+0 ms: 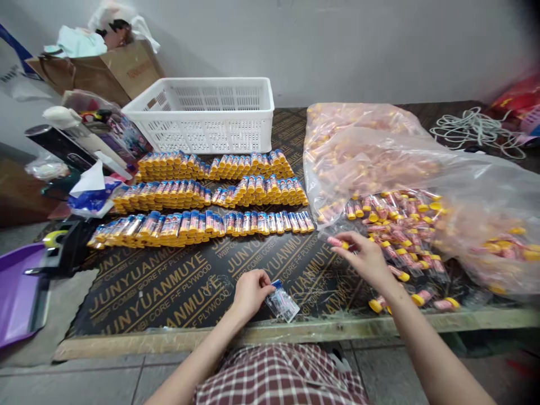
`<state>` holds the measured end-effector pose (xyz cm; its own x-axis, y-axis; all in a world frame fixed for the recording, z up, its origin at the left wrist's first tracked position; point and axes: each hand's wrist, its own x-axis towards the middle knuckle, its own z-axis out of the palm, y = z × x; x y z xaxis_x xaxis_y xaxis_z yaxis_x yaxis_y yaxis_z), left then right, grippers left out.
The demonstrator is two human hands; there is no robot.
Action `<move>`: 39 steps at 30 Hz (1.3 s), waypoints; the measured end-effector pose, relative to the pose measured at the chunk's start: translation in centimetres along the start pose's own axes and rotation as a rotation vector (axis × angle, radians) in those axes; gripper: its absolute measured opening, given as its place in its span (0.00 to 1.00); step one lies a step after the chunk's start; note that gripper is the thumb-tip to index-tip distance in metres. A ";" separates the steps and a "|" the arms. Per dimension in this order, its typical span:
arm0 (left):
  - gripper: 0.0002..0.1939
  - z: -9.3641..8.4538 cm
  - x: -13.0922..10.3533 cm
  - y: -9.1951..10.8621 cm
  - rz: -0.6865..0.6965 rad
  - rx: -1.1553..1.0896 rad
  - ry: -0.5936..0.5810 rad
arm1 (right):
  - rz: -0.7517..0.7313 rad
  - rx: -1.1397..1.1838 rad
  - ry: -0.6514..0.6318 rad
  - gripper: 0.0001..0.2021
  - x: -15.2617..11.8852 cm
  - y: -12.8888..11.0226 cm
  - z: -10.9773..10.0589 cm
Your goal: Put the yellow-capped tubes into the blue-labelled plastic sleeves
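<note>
My left hand (253, 291) is closed on the blue end of a small clear packet (283, 302), low over the front of the black plywood table. To its right, my right hand (358, 253) pinches a pink tube with a yellow cap (336, 242) at the edge of a heap of similar tubes (400, 225). These lie at the mouth of a large clear plastic bag (363, 152). Stacked rows of tubes with blue tops and yellow ends (181, 225) fill the middle left of the table.
Behind the rows stands a white plastic basket (219, 129). A tape dispenser (67, 244), a purple dustpan (21, 287) and a paper bag (130, 70) are on the left. White cord (476, 129) lies at the back right. A wooden strip (169, 338) edges the table's front.
</note>
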<state>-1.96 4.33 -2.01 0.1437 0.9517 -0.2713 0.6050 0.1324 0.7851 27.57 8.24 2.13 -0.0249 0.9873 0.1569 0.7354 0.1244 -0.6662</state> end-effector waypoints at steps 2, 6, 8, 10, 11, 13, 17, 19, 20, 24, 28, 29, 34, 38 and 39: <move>0.06 -0.1 0.1 0.2 0.006 -0.045 0.013 | 0.096 0.243 -0.004 0.13 -1.8 -2.1 1.7; 0.10 -0.6 1.0 0.9 -0.060 -0.434 -0.033 | 0.188 0.547 0.027 0.14 -4.2 -4.7 4.3; 0.13 -1.1 1.6 1.5 -0.133 -0.694 -0.035 | 0.203 0.626 0.061 0.14 -4.7 -5.5 5.1; 0.16 -1.6 2.3 2.2 -0.196 -0.872 0.009 | 0.204 0.695 0.084 0.14 -5.1 -6.1 5.5; 0.17 -1.9 2.6 2.5 -0.214 -0.926 0.033 | 0.198 0.720 0.092 0.14 -5.2 -6.4 5.7; 0.21 -2.3 3.2 3.0 -0.232 -1.010 0.069 | 0.171 0.729 0.120 0.14 -5.4 -6.9 5.9; 0.18 -2.5 3.7 3.7 -0.256 -1.156 0.094 | 0.097 0.616 0.158 0.13 -5.9 -7.6 6.1; 0.16 -2.4 3.8 3.8 -0.274 -1.218 0.107 | 0.063 0.569 0.160 0.13 -6.1 -7.9 6.3; 0.16 -2.3 3.8 3.8 -0.283 -1.239 0.113 | 0.046 0.554 0.159 0.13 -6.2 -7.9 6.4; 0.17 -2.1 3.7 3.7 -0.308 -1.278 0.145 | -0.022 0.500 0.159 0.14 -6.4 -8.0 6.9; 0.19 -2.1 3.6 3.6 -0.324 -1.280 0.188 | -0.099 0.407 0.194 0.16 -6.5 -8.1 7.1; 0.19 -2.1 3.6 3.6 -0.324 -1.279 0.197 | -0.123 0.380 0.204 0.17 -6.6 -8.2 7.1; 0.20 -1.9 3.4 3.9 -0.311 -1.265 0.227 | -0.208 0.312 0.203 0.19 -6.6 -8.7 7.0; 0.18 -1.7 3.0 4.6 -0.235 -1.242 0.206 | -0.213 0.354 0.097 0.18 -6.5 -8.8 7.4; 0.17 -1.7 2.8 4.7 -0.215 -1.239 0.184 | -0.212 0.365 0.081 0.18 -6.4 -8.7 7.5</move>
<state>0.00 8.12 1.89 -0.0365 0.8901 -0.4542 -0.5463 0.3628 0.7549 16.20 1.53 1.44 -0.0858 0.9268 0.3656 0.4310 0.3654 -0.8251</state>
